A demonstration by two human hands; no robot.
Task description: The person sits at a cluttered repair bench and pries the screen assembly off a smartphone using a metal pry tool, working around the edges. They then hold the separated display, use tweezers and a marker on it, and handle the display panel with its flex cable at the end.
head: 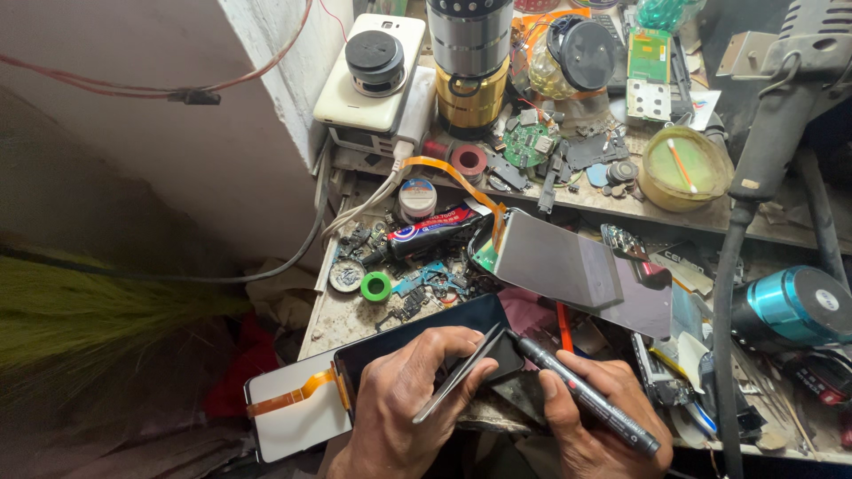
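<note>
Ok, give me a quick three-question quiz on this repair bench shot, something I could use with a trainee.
1. True or false: the right hand holds a black marker pen.
2. What does the left hand grip: A) a thin flat panel, B) a screwdriver, C) a roll of tape?
3. What colour is the small ring lying among the loose parts above the dark phone screen?

Key: 1 true. 2 A, the thin flat panel, tilted, with the pen's tip at its upper end. 3 green.
</note>
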